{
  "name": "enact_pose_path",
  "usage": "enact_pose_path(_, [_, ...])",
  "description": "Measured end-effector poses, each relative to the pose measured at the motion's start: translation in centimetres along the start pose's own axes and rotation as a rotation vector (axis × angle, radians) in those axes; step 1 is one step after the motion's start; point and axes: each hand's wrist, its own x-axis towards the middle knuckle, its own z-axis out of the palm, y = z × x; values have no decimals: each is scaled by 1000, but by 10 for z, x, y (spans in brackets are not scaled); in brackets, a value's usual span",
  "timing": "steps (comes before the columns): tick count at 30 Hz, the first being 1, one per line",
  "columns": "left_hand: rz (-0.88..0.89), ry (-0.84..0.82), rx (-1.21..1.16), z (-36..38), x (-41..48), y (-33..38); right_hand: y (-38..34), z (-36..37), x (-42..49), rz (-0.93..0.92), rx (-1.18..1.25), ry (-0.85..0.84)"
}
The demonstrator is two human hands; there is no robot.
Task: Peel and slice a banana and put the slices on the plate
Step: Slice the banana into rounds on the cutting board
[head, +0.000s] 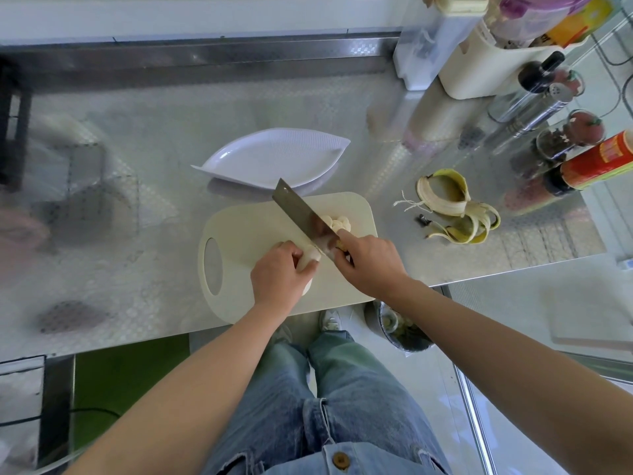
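We are midway through slicing. The empty yellow banana peel point(455, 207) lies at centre right, so peeling is done. At frame centre, on the cream plastic cutting board point(246, 228), our left hand point(279, 272) curls round the pale peeled banana point(310, 257). Our right hand point(368, 264) grips the steel cleaver point(301, 214), its blade against the fruit. A few round slices point(337, 222) sit beyond it. The white leaf-shaped plate point(274, 156) above holds nothing yet.

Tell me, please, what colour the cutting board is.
The cutting board is pale cream; head view.
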Motion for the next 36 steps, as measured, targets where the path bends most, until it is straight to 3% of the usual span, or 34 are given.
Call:
enact_pose_path(15, [-6,-10,-26,2,0,-1,0,9,0,-48,-51,-130])
enact_pose_path(26, [0,6,-11,1,0,-1,0,-4,3,-25,16,38])
enact_pose_path(36, [-1,1,-9,1,0,-1,-2,-10,-1,-54,-14,-52])
